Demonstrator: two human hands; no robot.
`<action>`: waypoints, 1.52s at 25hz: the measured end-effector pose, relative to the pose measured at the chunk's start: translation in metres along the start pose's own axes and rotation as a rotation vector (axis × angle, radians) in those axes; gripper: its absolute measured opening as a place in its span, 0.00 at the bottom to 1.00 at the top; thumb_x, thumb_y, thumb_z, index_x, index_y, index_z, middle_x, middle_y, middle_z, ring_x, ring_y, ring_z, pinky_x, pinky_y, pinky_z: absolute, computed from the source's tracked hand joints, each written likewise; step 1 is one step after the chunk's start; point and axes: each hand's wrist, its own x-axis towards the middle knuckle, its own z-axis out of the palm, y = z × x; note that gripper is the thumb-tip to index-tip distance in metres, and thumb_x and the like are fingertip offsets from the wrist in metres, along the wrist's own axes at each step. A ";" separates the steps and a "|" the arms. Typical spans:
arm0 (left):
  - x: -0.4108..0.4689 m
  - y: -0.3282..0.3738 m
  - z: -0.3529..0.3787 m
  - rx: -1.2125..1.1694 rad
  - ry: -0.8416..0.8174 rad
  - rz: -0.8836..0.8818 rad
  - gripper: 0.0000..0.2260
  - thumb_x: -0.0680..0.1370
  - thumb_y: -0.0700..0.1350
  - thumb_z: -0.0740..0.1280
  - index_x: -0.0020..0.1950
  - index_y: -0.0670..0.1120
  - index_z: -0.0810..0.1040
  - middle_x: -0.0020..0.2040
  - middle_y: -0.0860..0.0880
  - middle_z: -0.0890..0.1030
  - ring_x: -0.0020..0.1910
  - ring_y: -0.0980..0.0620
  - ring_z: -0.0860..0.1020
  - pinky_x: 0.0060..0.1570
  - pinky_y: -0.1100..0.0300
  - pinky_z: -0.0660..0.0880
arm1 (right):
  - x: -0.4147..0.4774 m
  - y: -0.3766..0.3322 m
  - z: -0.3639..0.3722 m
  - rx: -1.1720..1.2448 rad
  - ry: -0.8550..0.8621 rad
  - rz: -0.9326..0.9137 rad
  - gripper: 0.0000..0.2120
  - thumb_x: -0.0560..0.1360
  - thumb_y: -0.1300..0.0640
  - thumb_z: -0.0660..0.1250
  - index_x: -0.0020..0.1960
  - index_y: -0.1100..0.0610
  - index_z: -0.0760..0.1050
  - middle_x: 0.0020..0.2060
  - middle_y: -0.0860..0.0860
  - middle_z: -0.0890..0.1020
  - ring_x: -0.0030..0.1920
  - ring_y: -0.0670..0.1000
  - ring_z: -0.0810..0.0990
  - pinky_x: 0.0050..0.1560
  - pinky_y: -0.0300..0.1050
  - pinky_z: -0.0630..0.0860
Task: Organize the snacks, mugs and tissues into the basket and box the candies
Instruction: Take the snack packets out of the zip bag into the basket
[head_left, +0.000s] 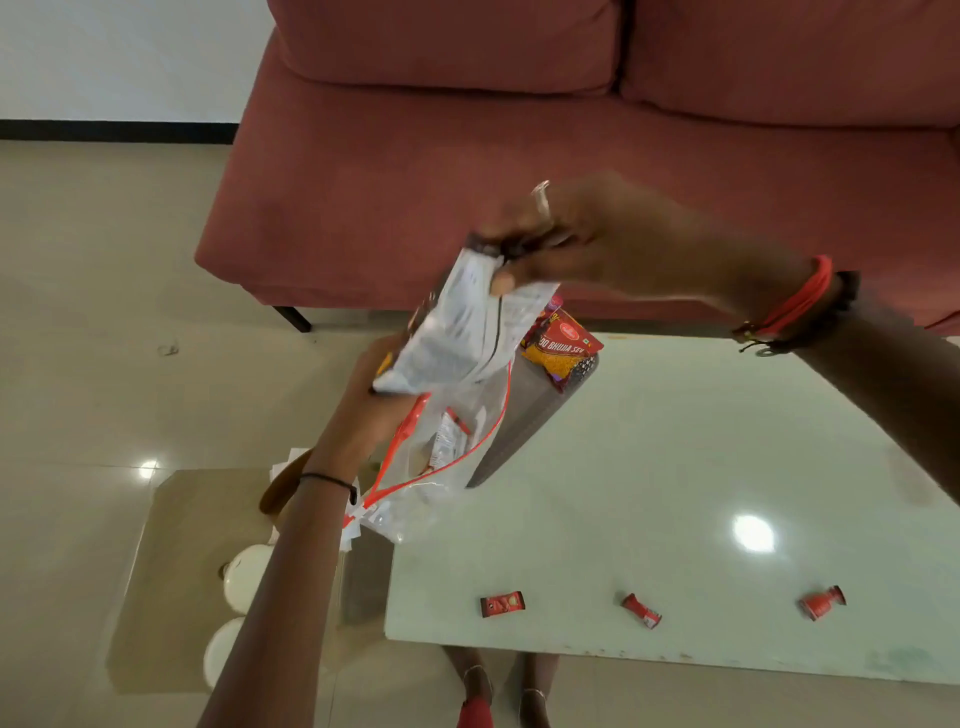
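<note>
— What does the packet look like?

— It's a silver packet (457, 332), whitish-grey on the side facing us. It has small print, a dark seam down it and a dark brown strip at its top end. It's blurred, so I can't read the print. It hangs tilted in the air, top end toward one o'clock and bottom end toward seven, right over the mouth of the clear bag (441, 478).

— And the bag?

— It's see-through plastic with a red zip strip round its mouth, which gapes open. A small wrapped thing lies inside. The bag hangs over the nine o'clock edge of the table (675, 467).

— Who holds what?

— The right hand (524, 244) reaches in from three o'clock, thumb and fingers pinching the packet's top end. There are red bangles (800, 301) on that wrist. The left hand (363, 410) comes up from seven o'clock and grips the bag at its rim. Its fingertips are hidden behind the packet. A black thread (327, 478) circles that wrist.

— Anything else about?

— An orange packet (563, 353) lies at one o'clock of the bag, at the table's far corner, just beside the silver one. Three red candies (641, 610) sit in a row, well apart, along the table's six o'clock edge. Two white mugs (244, 577) show beside the left forearm, at seven o'clock of the bag. A red sofa (519, 156) fills the twelve o'clock side.
</note>
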 end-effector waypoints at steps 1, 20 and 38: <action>0.003 -0.002 0.000 0.029 0.031 0.013 0.12 0.75 0.42 0.69 0.34 0.56 0.77 0.24 0.55 0.77 0.20 0.60 0.71 0.24 0.66 0.70 | -0.001 0.008 -0.009 0.088 0.105 0.060 0.14 0.71 0.59 0.72 0.55 0.61 0.80 0.43 0.50 0.84 0.41 0.33 0.77 0.46 0.26 0.72; 0.066 -0.012 -0.012 -0.040 0.319 0.065 0.04 0.76 0.48 0.68 0.44 0.49 0.80 0.37 0.56 0.81 0.33 0.65 0.77 0.35 0.72 0.74 | -0.021 0.294 0.152 0.040 0.446 1.101 0.16 0.72 0.55 0.71 0.56 0.62 0.76 0.53 0.59 0.82 0.53 0.59 0.80 0.48 0.44 0.71; 0.083 -0.019 -0.013 -0.051 0.289 0.099 0.07 0.76 0.48 0.68 0.38 0.58 0.77 0.34 0.59 0.80 0.32 0.66 0.77 0.32 0.75 0.72 | -0.019 0.300 0.162 -0.160 0.433 1.111 0.18 0.75 0.53 0.67 0.61 0.63 0.74 0.58 0.60 0.80 0.58 0.60 0.78 0.57 0.54 0.77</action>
